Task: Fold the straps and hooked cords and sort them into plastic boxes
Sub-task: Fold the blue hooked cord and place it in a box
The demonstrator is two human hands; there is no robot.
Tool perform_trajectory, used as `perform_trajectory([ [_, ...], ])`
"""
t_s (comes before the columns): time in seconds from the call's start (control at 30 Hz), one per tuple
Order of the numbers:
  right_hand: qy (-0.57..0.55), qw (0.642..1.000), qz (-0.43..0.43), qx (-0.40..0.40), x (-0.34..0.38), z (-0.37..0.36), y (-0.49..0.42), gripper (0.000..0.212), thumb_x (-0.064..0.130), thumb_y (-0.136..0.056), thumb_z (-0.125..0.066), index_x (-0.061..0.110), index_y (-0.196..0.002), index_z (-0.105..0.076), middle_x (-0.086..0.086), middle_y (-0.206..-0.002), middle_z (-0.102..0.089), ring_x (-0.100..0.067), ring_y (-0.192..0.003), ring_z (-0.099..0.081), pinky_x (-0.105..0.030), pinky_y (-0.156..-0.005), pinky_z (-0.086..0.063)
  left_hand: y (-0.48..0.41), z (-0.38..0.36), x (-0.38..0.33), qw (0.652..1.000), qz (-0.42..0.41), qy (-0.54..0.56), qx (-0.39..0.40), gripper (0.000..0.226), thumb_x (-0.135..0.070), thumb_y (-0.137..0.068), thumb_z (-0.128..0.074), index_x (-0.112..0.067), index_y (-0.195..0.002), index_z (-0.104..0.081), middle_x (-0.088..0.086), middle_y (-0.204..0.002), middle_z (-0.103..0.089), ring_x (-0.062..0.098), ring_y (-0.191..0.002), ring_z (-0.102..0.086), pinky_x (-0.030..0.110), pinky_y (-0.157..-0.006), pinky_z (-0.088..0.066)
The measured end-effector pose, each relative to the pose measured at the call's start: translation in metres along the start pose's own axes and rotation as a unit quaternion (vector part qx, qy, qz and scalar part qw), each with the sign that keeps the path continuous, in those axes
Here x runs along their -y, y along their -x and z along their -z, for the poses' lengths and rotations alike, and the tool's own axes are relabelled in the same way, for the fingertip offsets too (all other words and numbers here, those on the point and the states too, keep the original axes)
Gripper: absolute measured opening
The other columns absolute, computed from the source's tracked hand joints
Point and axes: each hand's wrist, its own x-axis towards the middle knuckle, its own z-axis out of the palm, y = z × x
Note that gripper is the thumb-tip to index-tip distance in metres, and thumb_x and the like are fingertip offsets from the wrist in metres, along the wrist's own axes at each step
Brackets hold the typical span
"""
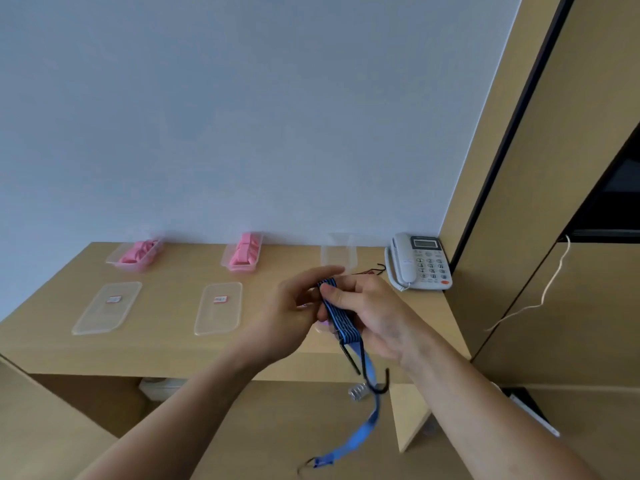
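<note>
The hooked cord (341,315) was blue with black stripes and black hooks. Far boxes held pink straps (244,251). The desk (166,344) was tan, the telephone (417,263) grey-white.

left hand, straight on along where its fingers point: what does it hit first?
The blue black-striped elastic cord with black hooks, folded and gripped in the right hand. The left hand seems to pinch its top fold, so there is no gap left. The right hand's fingers sit just behind it, though depth is unclear.
</note>
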Motion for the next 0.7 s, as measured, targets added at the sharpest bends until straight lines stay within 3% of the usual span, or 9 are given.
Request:
perform_trajectory([
  [0.07,-0.047,0.999,-0.006,0.024,0.007,0.002,0.009,0.026,0.026,-0.092,-0.067,0.0,-0.094,-0.072,-0.017,-0.076,-0.067,-0.023,-0.062,-0.061,-0.031,-0.058,-0.053,-0.002,-0.003,-0.002,1.0,-0.013,0.015,-0.022,0.058,0.02,-0.095,-0.049,-0.029,-0.116,-0.069,0.013,-0.095,-0.076,0.023,-0.094,-0.073,0.032,-0.089,-0.059],
  [0.13,-0.062,0.996,-0.001,0.066,0.011,0.007,0.017,0.034,0.025,-0.094,-0.065,-0.006,-0.109,-0.066,-0.018,-0.088,-0.068,-0.028,-0.077,-0.064,-0.046,-0.079,-0.057,-0.006,-0.006,-0.003,0.999,-0.009,0.03,-0.043,0.05,0.017,-0.096,-0.052,-0.027,-0.109,-0.072,0.007,-0.095,-0.078,0.017,-0.091,-0.075,0.03,-0.084,-0.06],
  [0.17,-0.056,0.995,0.007,0.082,0.013,0.009,0.021,0.035,0.021,-0.094,-0.065,-0.007,-0.115,-0.063,-0.019,-0.095,-0.068,-0.033,-0.088,-0.065,-0.055,-0.092,-0.052,-0.008,-0.008,-0.003,0.998,-0.001,0.036,-0.051,0.045,0.014,-0.097,-0.054,-0.026,-0.104,-0.073,0.001,-0.091,-0.079,0.015,-0.088,-0.075,0.03,-0.081,-0.061],
  [0.23,-0.021,0.995,0.026,0.098,0.017,0.015,0.028,0.033,0.008,-0.091,-0.065,-0.004,-0.122,-0.063,-0.023,-0.106,-0.067,-0.041,-0.105,-0.062,-0.058,-0.101,-0.046,-0.012,-0.009,-0.003,0.995,0.023,0.056,-0.076,0.035,0.007,-0.099,-0.057,-0.023,-0.097,-0.074,0.0,-0.087,-0.079,0.022,-0.082,-0.075,0.039,-0.074,-0.063],
  [0.33,0.017,0.996,0.034,0.077,0.022,0.029,0.038,0.046,-0.004,-0.08,-0.071,0.007,-0.124,-0.067,-0.022,-0.112,-0.07,-0.034,-0.107,-0.067,-0.045,-0.094,-0.055,-0.021,-0.01,-0.001,0.988,0.053,0.082,-0.123,0.034,0.006,-0.1,-0.056,-0.022,-0.097,-0.075,0.002,-0.088,-0.08,0.027,-0.082,-0.075,0.047,-0.074,-0.062],
  [0.43,0.015,0.998,0.065,0.017,0.029,0.038,0.043,0.052,-0.007,-0.072,-0.076,0.01,-0.121,-0.067,-0.02,-0.107,-0.073,-0.028,-0.093,-0.072,-0.031,-0.075,-0.058,-0.024,-0.02,-0.004,0.993,0.042,0.058,-0.094,0.049,0.009,-0.097,-0.055,-0.035,-0.094,-0.076,-0.008,-0.082,-0.078,0.018,-0.075,-0.071,0.035,-0.067,-0.059],
  [0.53,0.009,0.988,0.137,-0.077,0.036,0.035,0.041,0.051,-0.003,-0.064,-0.085,0.014,-0.111,-0.073,-0.016,-0.114,-0.068,-0.03,-0.086,-0.073,-0.03,-0.071,-0.058,-0.021,-0.031,-0.01,0.999,0.003,0.032,-0.031,0.059,0.007,-0.095,-0.058,-0.049,-0.095,-0.076,-0.01,-0.088,-0.079,0.013,-0.078,-0.073,0.022,-0.068,-0.057],
  [0.6,-0.004,0.976,0.178,-0.129,0.041,0.032,0.039,0.041,0.007,-0.063,-0.084,0.015,-0.103,-0.076,-0.009,-0.107,-0.071,-0.03,-0.086,-0.074,-0.029,-0.071,-0.058,-0.02,-0.037,-0.014,0.997,-0.014,0.072,0.002,0.045,0.004,-0.098,-0.059,-0.036,-0.113,-0.074,0.001,-0.098,-0.079,0.025,-0.087,-0.075,0.028,-0.072,-0.06],
  [0.7,-0.054,0.965,0.206,-0.154,0.044,0.028,0.036,0.03,0.011,-0.069,-0.08,0.003,-0.097,-0.074,-0.008,-0.087,-0.075,-0.027,-0.08,-0.074,-0.028,-0.07,-0.058,-0.016,-0.042,-0.019,0.986,0.001,0.167,0.029,0.034,-0.003,-0.102,-0.058,-0.022,-0.13,-0.065,0.019,-0.095,-0.073,0.033,-0.077,-0.076,0.032,-0.064,-0.061],
])
